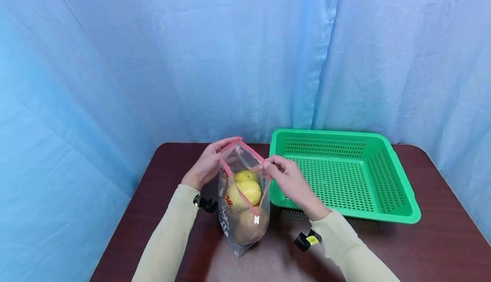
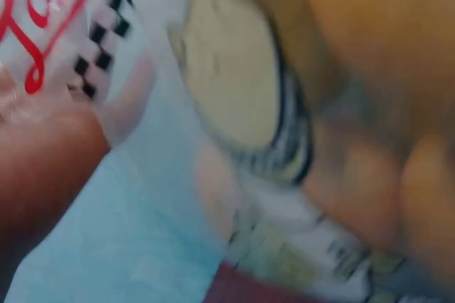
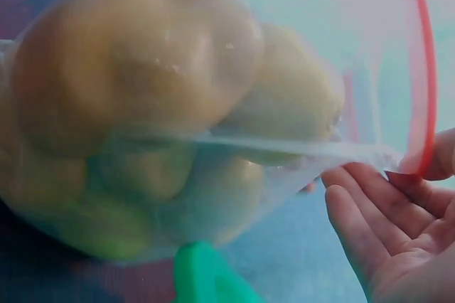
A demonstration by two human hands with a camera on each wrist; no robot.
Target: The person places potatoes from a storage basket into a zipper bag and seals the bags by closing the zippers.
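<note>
A clear zip bag (image 1: 238, 156) with a pink-red zipper edge stands in the middle of the table, its mouth spread open. Several yellow fruits (image 1: 247, 191) fill its lower part. My left hand (image 1: 209, 160) grips the far left of the rim. With thumb and fingertips, my right hand (image 1: 287, 177) pinches the right side of the rim. A white slider (image 1: 256, 220) sits at the near end of the zipper. Close up in the right wrist view, the red zipper strip (image 3: 426, 68) runs down to the right hand's fingers. The left wrist view is blurred by the printed bag wall (image 2: 231, 68).
A green plastic basket (image 1: 412, 214) with perforated sides rests on the dark reddish table (image 1: 433, 188), just right of the bag and behind the right forearm. Blue curtains (image 1: 230, 60) hang behind the table and to its left.
</note>
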